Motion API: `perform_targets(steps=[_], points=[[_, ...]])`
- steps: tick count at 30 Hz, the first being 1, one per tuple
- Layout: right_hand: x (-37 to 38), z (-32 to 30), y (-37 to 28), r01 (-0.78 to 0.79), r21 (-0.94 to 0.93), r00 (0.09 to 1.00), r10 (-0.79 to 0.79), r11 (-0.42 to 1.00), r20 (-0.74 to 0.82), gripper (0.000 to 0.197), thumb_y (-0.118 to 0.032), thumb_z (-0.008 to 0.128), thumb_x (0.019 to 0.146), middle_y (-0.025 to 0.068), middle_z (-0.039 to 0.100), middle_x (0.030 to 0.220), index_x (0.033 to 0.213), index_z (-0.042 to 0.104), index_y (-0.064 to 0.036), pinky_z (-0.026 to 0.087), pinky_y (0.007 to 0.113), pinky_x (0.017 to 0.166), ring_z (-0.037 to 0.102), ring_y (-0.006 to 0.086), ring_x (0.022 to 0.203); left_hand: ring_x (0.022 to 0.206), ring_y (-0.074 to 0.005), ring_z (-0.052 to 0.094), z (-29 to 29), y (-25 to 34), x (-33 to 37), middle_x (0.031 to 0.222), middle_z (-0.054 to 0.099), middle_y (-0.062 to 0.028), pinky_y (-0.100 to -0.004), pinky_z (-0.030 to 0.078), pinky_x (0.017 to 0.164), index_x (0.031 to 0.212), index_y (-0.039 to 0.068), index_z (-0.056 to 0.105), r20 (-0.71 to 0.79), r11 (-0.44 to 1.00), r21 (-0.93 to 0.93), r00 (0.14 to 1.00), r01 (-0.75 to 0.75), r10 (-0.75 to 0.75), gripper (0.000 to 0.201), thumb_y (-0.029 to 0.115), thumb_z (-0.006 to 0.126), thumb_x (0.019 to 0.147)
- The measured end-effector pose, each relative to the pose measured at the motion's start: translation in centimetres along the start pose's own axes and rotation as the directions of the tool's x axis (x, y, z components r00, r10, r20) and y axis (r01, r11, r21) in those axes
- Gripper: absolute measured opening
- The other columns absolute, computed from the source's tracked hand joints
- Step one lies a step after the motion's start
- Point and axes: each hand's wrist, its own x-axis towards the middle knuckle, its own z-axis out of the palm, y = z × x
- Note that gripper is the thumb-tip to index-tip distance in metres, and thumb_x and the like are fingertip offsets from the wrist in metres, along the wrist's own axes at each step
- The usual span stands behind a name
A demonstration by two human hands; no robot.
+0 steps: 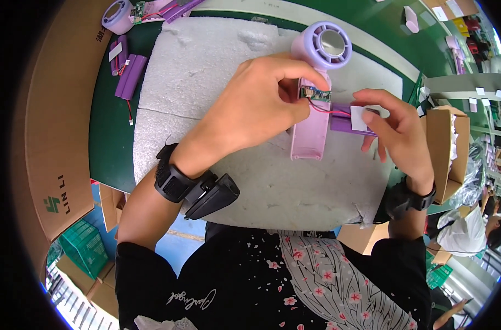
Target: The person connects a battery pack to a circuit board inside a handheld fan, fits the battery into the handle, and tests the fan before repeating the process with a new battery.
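Note:
A pale purple handheld fan housing (312, 104) lies open on a white foam slab (250, 165), its round fan head at the top. My left hand (261, 107) pinches a small green circuit board (315, 94) sitting in the handle. Red and black wires run from the board to a purple battery pack (344, 122) with a white label. My right hand (396, 129) grips that battery pack just to the right of the handle.
More purple battery packs (128, 69) and another fan part (118, 15) lie on the green table at the upper left. A large cardboard box (58, 126) stands at the left, a smaller open box (447, 148) at the right. Another person (473, 225) sits at the lower right.

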Motion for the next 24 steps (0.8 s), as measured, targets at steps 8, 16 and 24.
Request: perform_targets(steps=[8, 16, 24], points=[[-1.0, 0.7, 2.5, 0.401, -0.758, 0.792, -0.611, 0.514, 0.004, 0.019, 0.000, 0.076, 0.078, 0.0097, 0.071, 0.104, 0.096, 0.069, 0.0012, 0.053, 0.029, 0.058, 0.069, 0.0177, 0.075, 0.088, -0.0122, 0.062, 0.3, 0.2, -0.2, 0.106, 0.064, -0.0045, -0.0249, 0.052, 0.074, 0.104, 0.004, 0.071, -0.021, 0.999, -0.011, 0.999, -0.034, 0.034, 0.028, -0.007, 0.062, 0.080], [-1.2, 2.5, 2.6, 0.428, -0.854, 0.704, -0.702, 0.296, 0.109, 0.019, 0.003, 0.076, 0.073, 0.0150, 0.071, 0.104, 0.090, 0.069, 0.0040, 0.056, 0.037, 0.071, 0.068, 0.0300, 0.081, 0.073, -0.0177, 0.064, 0.9, -0.8, -0.3, 0.091, 0.069, -0.0090, -0.0298, 0.053, 0.070, 0.101, 0.005, 0.072, -0.104, 0.985, -0.004, 0.979, -0.174, 0.173, 0.028, -0.003, 0.065, 0.075], [-0.6, 1.9, 2.7, 0.441, -0.859, 0.689, -0.711, 0.259, 0.140, 0.021, 0.000, 0.079, 0.071, 0.0162, 0.072, 0.098, 0.090, 0.070, 0.0042, 0.056, 0.036, 0.070, 0.068, 0.0307, 0.080, 0.090, -0.0137, 0.063, 0.7, -0.8, -0.2, 0.105, 0.066, -0.0048, -0.0260, 0.051, 0.077, 0.107, 0.006, 0.072, -0.031, 0.998, -0.016, 0.998, -0.062, 0.061, 0.033, -0.006, 0.063, 0.078]])
